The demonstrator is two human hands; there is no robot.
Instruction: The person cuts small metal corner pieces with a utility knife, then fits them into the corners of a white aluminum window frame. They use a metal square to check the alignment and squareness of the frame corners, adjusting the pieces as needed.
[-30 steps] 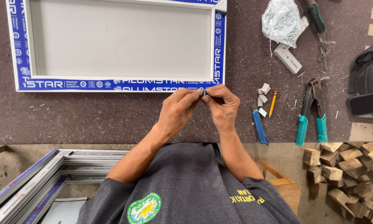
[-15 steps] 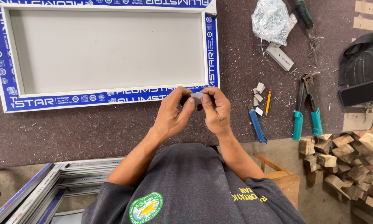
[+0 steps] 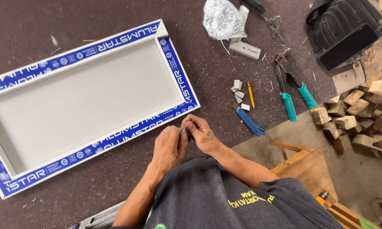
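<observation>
Two hands: your left hand (image 3: 167,146) and right hand (image 3: 201,135) meet low over the dark workbench (image 3: 114,178), fingertips pinched together on one small grey piece (image 3: 184,132)
Left hand: fingers curled in, thumb side pressed to the piece, holding it from below
Right hand: narrow pinch on the upper end of the same piece
Piece, where: between both sets of fingertips, just off the near right corner of the blue-taped frame (image 3: 174,80), not touching it
Piece, what: mostly hidden by your fingers; it looks like a short metal bracket or clip, though you cannot be sure from here
Piece, handling: judged light and stiff, smooth enough to slip, small enough to lose among the swarf on the bench
Piece, grip: take it across its flat faces with thumb and forefinger, and keep clear of cut ends, which may be sharp
Frame, handling: long, rigid, probably light for its size; lift by both long rails, not by a corner
Loose grey offcuts (image 3: 238,90): lying right of the frame, beside an orange pencil (image 3: 251,94) and a blue-handled tool (image 3: 249,121)
Riveter with teal grips (image 3: 290,87): further right, well apart from both hands
</observation>
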